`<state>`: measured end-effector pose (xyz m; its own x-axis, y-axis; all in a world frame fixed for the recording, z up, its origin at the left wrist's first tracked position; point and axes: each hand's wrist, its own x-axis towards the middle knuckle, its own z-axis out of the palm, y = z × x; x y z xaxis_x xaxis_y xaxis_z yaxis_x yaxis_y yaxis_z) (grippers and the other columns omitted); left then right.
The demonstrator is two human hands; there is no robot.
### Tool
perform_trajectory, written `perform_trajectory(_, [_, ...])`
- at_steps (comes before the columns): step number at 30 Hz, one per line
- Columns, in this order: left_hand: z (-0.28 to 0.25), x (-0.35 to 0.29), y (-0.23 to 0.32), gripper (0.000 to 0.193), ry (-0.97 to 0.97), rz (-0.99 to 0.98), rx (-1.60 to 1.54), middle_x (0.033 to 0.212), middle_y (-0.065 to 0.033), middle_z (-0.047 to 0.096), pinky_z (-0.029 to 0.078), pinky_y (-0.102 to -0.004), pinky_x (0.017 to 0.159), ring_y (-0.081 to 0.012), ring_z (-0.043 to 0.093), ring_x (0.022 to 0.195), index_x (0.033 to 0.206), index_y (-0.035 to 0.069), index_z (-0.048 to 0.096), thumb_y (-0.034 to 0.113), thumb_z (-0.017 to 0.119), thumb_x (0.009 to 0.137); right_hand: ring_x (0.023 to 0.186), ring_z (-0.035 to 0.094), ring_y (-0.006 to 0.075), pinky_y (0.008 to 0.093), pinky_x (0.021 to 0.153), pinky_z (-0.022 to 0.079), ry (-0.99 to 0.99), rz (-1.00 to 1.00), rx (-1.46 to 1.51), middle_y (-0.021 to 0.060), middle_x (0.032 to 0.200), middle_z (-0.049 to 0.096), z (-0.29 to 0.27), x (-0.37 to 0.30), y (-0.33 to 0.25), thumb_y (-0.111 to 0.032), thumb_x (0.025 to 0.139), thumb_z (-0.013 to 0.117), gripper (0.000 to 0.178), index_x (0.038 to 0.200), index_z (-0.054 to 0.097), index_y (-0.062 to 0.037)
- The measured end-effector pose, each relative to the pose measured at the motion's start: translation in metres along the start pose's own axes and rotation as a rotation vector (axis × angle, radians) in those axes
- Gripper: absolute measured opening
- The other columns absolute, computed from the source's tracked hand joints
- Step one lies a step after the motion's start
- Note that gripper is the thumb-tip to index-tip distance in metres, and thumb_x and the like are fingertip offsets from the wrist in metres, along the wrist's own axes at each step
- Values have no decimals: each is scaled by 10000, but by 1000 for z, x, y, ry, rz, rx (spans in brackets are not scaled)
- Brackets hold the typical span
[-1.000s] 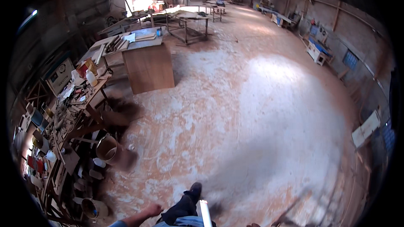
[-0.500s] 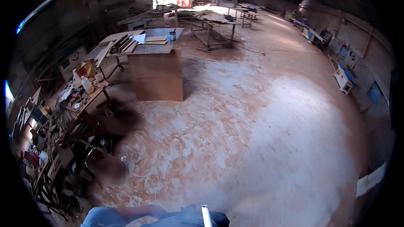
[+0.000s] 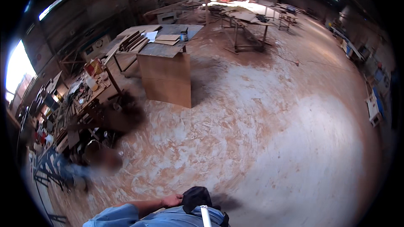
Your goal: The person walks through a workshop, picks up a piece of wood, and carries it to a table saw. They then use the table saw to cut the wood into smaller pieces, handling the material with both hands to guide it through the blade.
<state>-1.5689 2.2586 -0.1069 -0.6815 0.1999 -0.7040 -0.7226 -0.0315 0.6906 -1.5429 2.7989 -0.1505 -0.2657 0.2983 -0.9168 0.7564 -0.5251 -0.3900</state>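
My left hand point(image 3: 171, 200) reaches in from the blue sleeve at the lower edge. Its fingertips meet the side of a black cloth-like shape point(image 3: 197, 197), which may be my trouser leg or something held; I cannot tell which. Its fingers are too small and partly hidden to show whether they grip. Just beside the black shape, a short white rod-like piece point(image 3: 205, 215) stands in front of my blue shirt point(image 3: 168, 218). My right hand is out of view.
To the left runs a cluttered workbench point(image 3: 80, 100) with scraps and a bottle. Ahead stands a table point(image 3: 168, 50) with wood strips, boards and a can, a plywood panel point(image 3: 166, 77) upright at its front. Another table point(image 3: 248, 22) is farther back. The floor point(image 3: 235, 121) is dusty.
The view has swung left, so the tables and bench sit farther right. My left forearm and hand, mostly hidden low before, now show beside the black shape, which has risen into view.
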Motion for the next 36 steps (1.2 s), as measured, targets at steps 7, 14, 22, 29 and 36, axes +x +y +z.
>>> perform_trajectory(7, [-10, 219, 49, 359, -191, 485, 415, 1123, -151, 643, 418, -369, 820, -189, 549, 958, 1055, -10, 631, 280, 469, 917, 703, 558, 266, 408, 616, 525, -85, -261, -276, 146, 902, 580, 176, 29, -277, -233, 897, 505, 260, 1003, 524, 4])
perform_trajectory(14, [-10, 376, 291, 315, -20, 10, 516, 1021, -153, 634, 404, -398, 874, -189, 540, 1002, 1037, 83, 652, 317, 541, 858, 730, 602, 250, 372, 637, 500, -64, -127, -530, 145, 868, 633, 258, 88, -379, -266, 900, 526, 287, 1023, 574, -11])
perform_trajectory(22, [-40, 521, 475, 347, -124, -24, 570, 993, -172, 633, 414, -401, 907, -209, 555, 1031, 1065, 111, 649, 351, 586, 821, 728, 623, 266, 395, 626, 511, -56, -61, -429, 155, 812, 630, 410, 149, -492, -232, 876, 551, 238, 953, 572, -8])
perform_trajectory(29, [-82, 612, 664, 438, -79, -48, 658, 1045, -204, 640, 444, -377, 910, -245, 590, 1037, 1130, 68, 624, 374, 592, 817, 756, 636, 251, 405, 600, 523, -77, -66, -289, 150, 782, 624, 591, 242, -728, -208, 859, 591, 235, 949, 573, 8])
perform_trajectory(36, [-123, 647, 841, 473, 286, -75, 458, 1061, -225, 655, 498, -353, 868, -282, 653, 971, 1129, 3, 636, 377, 558, 851, 664, 640, 262, 393, 573, 577, -237, -315, -466, 184, 902, 630, 811, 270, -1002, -167, 887, 484, 247, 1056, 527, 9])
